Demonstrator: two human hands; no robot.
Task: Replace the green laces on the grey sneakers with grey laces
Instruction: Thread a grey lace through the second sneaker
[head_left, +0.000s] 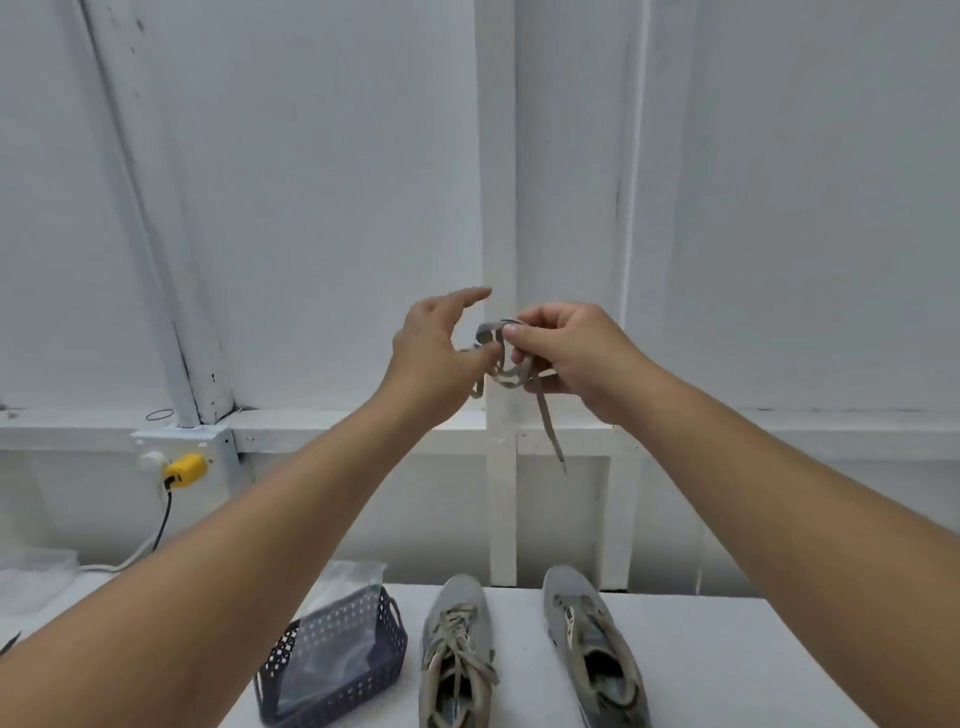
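Both hands are raised well above the table, in front of the white wall. My right hand pinches a bundled grey lace between thumb and fingers; one end hangs down below it. My left hand touches the bundle's left side with its thumb and lower fingers, its index finger stretched out. Two grey sneakers stand on the white table. The left sneaker carries a pale greenish lace tied over its tongue. The right sneaker has no lace over most of its tongue.
A dark perforated basket with clear plastic bags in it sits left of the sneakers. On the wall at the left, a yellow plug sits in a socket with a cable hanging down. More clear plastic lies at the far left.
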